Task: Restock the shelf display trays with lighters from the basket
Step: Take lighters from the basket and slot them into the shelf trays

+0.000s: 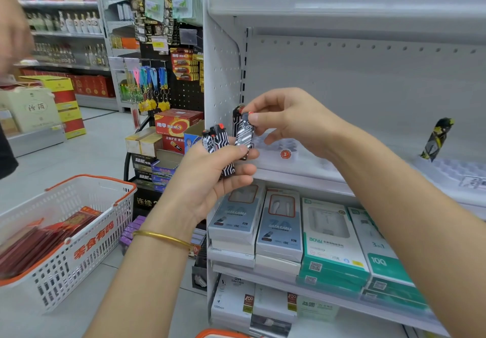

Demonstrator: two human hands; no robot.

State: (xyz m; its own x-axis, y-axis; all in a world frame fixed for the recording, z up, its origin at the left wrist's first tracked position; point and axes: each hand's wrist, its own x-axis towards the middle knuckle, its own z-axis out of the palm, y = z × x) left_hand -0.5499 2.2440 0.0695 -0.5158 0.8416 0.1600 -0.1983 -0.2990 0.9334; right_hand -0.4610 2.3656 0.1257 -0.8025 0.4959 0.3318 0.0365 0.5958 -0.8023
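My left hand (210,177) grips a small bunch of black-and-white patterned lighters (219,144) with red tops, held upright in front of the shelf. My right hand (286,119) pinches one lighter (244,134) of the same pattern by its top, just above the left hand's bunch. Behind it another black lighter (236,117) stands at the left end of a clear display tray (278,151) with an orange 3 sticker. A yellow-and-black lighter (438,138) stands tilted in a second clear tray (452,172) to the right. The white and orange basket (79,235) sits low on the left.
Boxed data cables and chargers (284,227) fill the shelves below the trays. Left of the shelf stand a pegboard rack with keychains (150,85) and stacked battery boxes (176,124). The basket shows red packets. Another person's blurred arm (13,30) is at the far left.
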